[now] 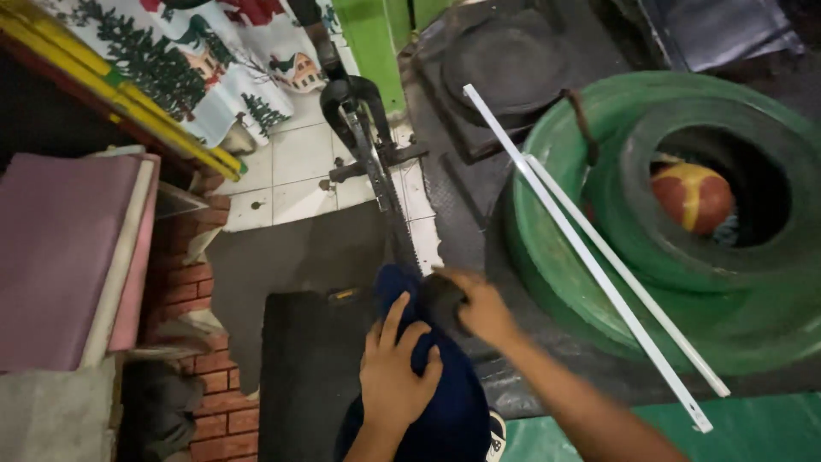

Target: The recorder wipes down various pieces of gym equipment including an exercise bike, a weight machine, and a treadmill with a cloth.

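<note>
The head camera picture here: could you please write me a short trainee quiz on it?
1. True or false: the left hand rests on the dark blue cloth-covered knee.
2. What does the right hand grip?
A. the black saw handle
B. a white strip
C. the ball
3. Fill in: two long white flat strips lie across the green painted ____, with a red and yellow ball inside.

Key: 1 true; 2 A; 3 tyre.

White tiled floor (pixel 291 162) under dark rubber mats (pixel 299 257), brick wall (pixel 184 282) left, patterned curtain (pixel 197 51) above
</note>
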